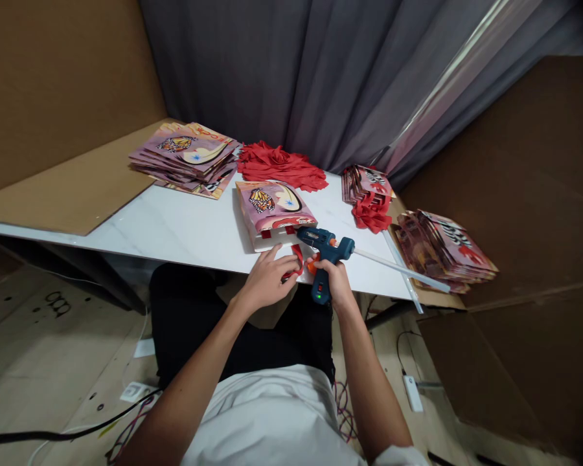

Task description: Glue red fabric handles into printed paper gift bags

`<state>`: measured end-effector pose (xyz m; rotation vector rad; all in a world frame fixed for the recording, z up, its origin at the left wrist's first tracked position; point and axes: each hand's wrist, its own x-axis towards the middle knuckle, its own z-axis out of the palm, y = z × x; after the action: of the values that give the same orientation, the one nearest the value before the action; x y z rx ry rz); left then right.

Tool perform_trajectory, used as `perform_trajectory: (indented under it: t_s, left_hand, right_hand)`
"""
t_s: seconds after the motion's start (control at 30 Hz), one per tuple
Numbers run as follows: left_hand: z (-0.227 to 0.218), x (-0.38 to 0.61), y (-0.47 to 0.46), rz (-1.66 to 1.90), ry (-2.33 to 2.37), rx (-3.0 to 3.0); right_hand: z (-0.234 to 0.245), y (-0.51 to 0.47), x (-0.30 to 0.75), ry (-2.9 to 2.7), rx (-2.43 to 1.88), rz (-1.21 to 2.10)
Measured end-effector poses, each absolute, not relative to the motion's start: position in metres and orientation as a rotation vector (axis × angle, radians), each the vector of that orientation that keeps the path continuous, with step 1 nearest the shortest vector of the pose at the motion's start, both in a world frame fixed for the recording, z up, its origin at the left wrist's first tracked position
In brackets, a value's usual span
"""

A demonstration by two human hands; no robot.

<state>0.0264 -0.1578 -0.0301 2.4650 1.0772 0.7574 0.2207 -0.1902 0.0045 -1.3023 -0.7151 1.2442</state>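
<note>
Head view shows the right hand (337,281) wrapped around the handle of a dark blue glue gun (324,259), with a finger by its orange trigger (313,264). A small green light glows low on the handle, and a long pale glue stick (398,266) runs out of the back toward the right end of the bench (194,228). The nozzle points left to the open end of a printed bag (276,204), close to one of two red tabs there; whether it touches cannot be told.

The bag lies flat near the front edge of the bench, butterfly picture up, its opening toward the person. The left hand (268,279) has its fingers bent, the foremost at the bag's near edge. A red ribbon (298,255) lies against its fingertips; whether they pinch it cannot be made out.

Behind the bag, red cloth flowers (282,167) are heaped beside a stack of printed bags (184,158) on the left. A smaller stack (362,182) stands to the right, with a red bow (372,215) in front, and another pile (449,246) sits on cardboard at the far right.
</note>
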Motion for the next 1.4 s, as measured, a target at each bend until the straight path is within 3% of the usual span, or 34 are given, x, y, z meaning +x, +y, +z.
perform_trajectory:
  t_s: [0.33, 0.57, 1.4]
  left_hand:
    - [-0.035, 0.005, -0.179, 1.293, 1.282, 2.382]
    - [-0.050, -0.009, -0.186, 1.079, 1.676, 2.391]
    - [-0.065, -0.004, -0.197, 1.127, 1.704, 2.248]
  right_hand:
    - [0.015, -0.207, 0.240, -0.928, -1.326, 1.261]
    - [0.035, -0.211, 0.226, -1.292, -1.486, 1.265]
    - [0.039, -0.201, 0.200, -1.540, -1.673, 1.212]
